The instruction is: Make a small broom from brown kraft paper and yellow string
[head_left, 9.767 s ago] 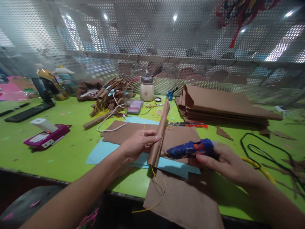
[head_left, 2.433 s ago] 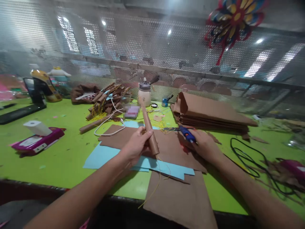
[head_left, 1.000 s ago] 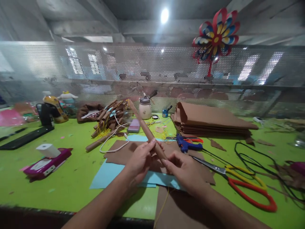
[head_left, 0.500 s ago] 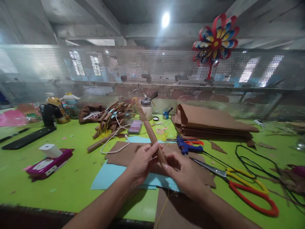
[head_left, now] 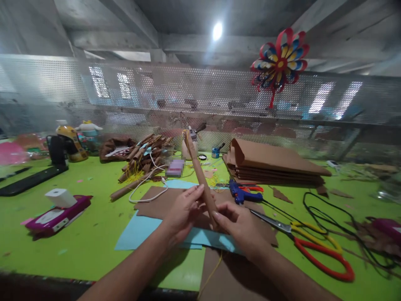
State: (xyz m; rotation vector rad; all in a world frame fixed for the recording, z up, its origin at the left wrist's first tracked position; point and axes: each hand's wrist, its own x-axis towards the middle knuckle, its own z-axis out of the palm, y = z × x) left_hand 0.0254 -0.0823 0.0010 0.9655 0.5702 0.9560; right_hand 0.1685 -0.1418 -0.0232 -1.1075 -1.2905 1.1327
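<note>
A rolled brown paper tube stands tilted between my hands, its upper end narrower and wound with yellow string. My left hand is closed on its middle with thumb and fingers. Lower down, my right hand pinches the tube near its bottom end. Beneath them lie sheets of brown paper and light blue paper. Another brown sheet reaches to the table's front edge, with a yellow string across it.
Large scissors and a blue glue gun lie to the right. A stack of folded brown paper is behind them. Several finished brown rolls are piled at the back left. A purple power strip sits left on the green table.
The tube's upper end has shifted slightly right and the tube stands a little more upright. Both hands keep hold of it. The whole view has moved slightly.
</note>
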